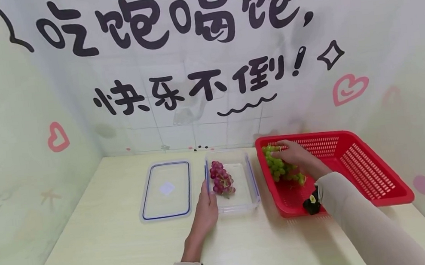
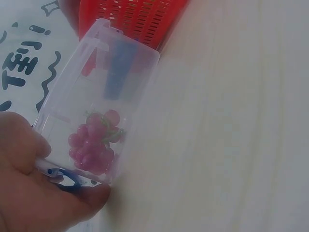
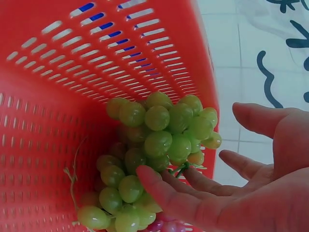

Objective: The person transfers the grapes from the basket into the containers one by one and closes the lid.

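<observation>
My left hand (image 1: 205, 209) grips the left side of a clear plastic food container (image 1: 240, 207), thumb and fingers about its wall in the left wrist view. Inside it, against the left side, lies a bunch of red-purple grapes (image 1: 222, 179). Over at the red plastic basket (image 1: 301, 135), my right hand (image 1: 295, 154) reaches in from above. Its fingers are spread and fairly straight, with fingertips against a bunch of green grapes (image 3: 159, 140) by the basket's left wall. A few pink grapes (image 3: 166, 225) show beneath the green ones in the right wrist view.
A clear lid (image 1: 166, 190) with a blue seal lies flat on the pale wooden table (image 1: 104, 252), left of the container. The basket stands close to the container's right. Behind the table rises a wall (image 1: 193, 134) with black lettering, and side walls flank it.
</observation>
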Tool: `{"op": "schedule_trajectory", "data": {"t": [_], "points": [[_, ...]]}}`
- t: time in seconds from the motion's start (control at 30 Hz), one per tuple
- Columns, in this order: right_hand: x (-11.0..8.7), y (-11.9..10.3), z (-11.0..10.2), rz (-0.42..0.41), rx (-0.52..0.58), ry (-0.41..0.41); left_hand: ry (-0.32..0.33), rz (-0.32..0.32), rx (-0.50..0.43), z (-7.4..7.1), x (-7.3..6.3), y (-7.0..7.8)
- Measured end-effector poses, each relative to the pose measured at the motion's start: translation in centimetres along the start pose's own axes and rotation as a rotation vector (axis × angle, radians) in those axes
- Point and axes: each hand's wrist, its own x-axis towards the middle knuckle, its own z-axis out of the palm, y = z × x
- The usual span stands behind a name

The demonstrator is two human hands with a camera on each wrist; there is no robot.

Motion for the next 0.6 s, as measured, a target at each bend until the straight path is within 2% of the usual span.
{"op": "schedule_trajectory", "data": {"t": [0.37, 0.6], "points": [[0.9, 0.5, 0.2, -0.015, 0.114, -0.067, -0.001, -0.001, -0.014, 0.1, 0.1, 0.1], [1.3, 0.7, 0.3, -0.015, 0.098, -0.049, -0.004, -0.011, -0.013, 0.1, 0.0, 0.0]]}}
